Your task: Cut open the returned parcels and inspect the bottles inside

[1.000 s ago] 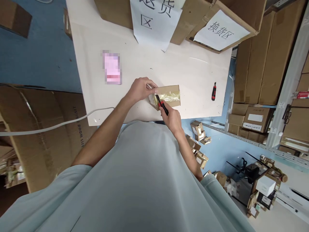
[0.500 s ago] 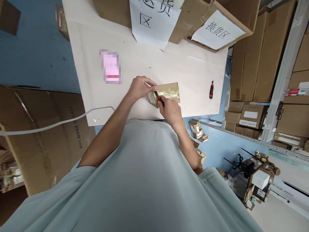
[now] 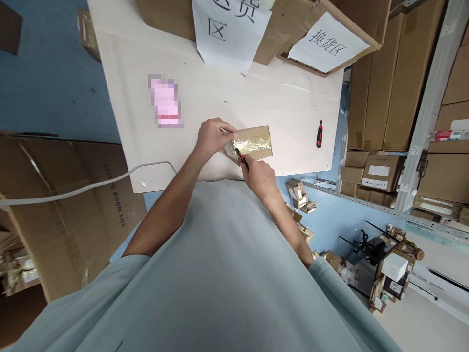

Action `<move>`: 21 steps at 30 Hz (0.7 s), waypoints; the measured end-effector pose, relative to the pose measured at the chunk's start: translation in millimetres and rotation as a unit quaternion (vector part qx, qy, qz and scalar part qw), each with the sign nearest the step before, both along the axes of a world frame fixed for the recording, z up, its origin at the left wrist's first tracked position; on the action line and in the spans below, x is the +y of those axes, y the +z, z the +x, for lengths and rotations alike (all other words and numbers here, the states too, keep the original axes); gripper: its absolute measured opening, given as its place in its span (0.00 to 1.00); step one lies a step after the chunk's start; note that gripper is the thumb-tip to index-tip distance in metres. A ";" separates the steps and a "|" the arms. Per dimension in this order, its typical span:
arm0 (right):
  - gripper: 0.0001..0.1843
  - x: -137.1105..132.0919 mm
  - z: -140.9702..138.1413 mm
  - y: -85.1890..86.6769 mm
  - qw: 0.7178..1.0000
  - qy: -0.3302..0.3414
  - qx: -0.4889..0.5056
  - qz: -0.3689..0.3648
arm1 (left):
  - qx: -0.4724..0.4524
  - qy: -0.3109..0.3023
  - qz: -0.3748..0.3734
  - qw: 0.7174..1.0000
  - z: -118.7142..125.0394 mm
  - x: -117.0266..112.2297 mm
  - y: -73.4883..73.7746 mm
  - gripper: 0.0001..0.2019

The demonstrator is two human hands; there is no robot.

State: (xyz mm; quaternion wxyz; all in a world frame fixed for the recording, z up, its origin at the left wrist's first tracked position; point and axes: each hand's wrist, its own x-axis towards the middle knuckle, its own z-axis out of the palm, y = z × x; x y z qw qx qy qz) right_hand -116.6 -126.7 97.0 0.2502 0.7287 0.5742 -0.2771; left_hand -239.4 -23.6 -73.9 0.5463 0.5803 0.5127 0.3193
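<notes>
A small cardboard box (image 3: 256, 142) wrapped in shiny clear tape lies near the front edge of the pale table (image 3: 227, 93). My left hand (image 3: 213, 136) is closed on the box's left end and holds it down. My right hand (image 3: 259, 175) is closed on a red and black utility knife (image 3: 241, 158), whose tip rests against the box's near left corner.
A second red and black knife (image 3: 319, 134) lies to the right on the table. A pink blurred item (image 3: 164, 101) lies to the left. Large cartons with paper signs (image 3: 230, 29) line the back edge. A white cable (image 3: 91, 185) crosses a big carton at left. Small boxes (image 3: 298, 193) litter the blue floor.
My right hand has slid the knife a little toward me along the box's left end. My left hand has stayed on the box.
</notes>
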 end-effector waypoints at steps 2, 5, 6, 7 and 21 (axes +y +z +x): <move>0.23 -6.6 1.1 1.7 1.000 0.000 -0.008 -0.008 | -0.001 -0.005 -0.001 1.000 -0.4 -0.5 0.0 0.11; 0.25 -17.1 1.6 2.0 1.000 -0.001 -0.011 -0.009 | 0.002 -0.013 -0.006 1.000 -1.0 -1.7 -0.4 0.10; 0.25 -20.8 2.0 1.6 1.000 0.000 -0.009 -0.010 | 0.003 -0.010 -0.005 1.000 -1.1 -2.0 -0.7 0.10; 0.25 -24.7 2.6 0.9 1.000 0.003 -0.006 -0.013 | 0.005 -0.005 -0.004 1.000 -1.3 -2.1 -0.9 0.09; 0.26 -44.9 16.7 17.4 0.999 -0.003 0.038 0.029 | 0.001 -0.008 -0.008 1.000 -2.7 -0.4 2.3 0.09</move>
